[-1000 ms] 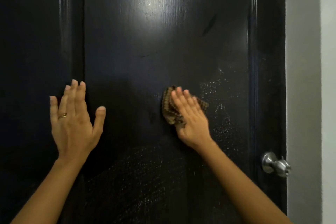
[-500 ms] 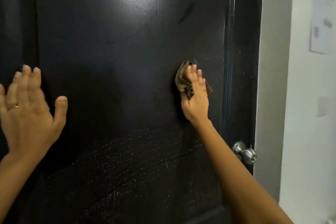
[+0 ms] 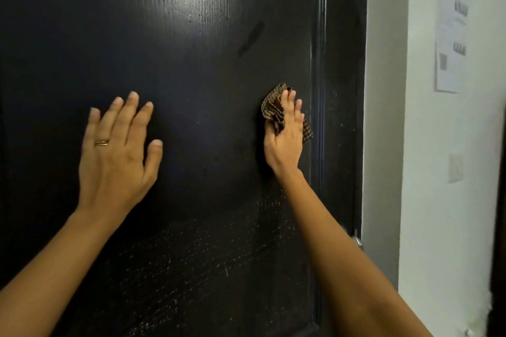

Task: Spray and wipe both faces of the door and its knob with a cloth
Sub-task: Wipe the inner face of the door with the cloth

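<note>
A glossy black door (image 3: 191, 49) fills most of the view, with spray droplets speckled over its lower half. My right hand (image 3: 286, 139) presses a crumpled brown checked cloth (image 3: 272, 111) flat against the door near the right panel groove. My left hand (image 3: 117, 156), with a ring on one finger, lies flat on the door with fingers spread and holds nothing. The silver knob (image 3: 356, 241) is mostly hidden behind my right forearm at the door's right edge.
Right of the door runs a grey jamb (image 3: 383, 117), then a white wall (image 3: 451, 200) with a paper notice (image 3: 450, 44) and a light switch (image 3: 456, 168).
The right hand and cloth slid right across the door toward the panel groove. The view swung, and my left hand now sits nearer the door's middle. The knob became mostly hidden by my forearm.
</note>
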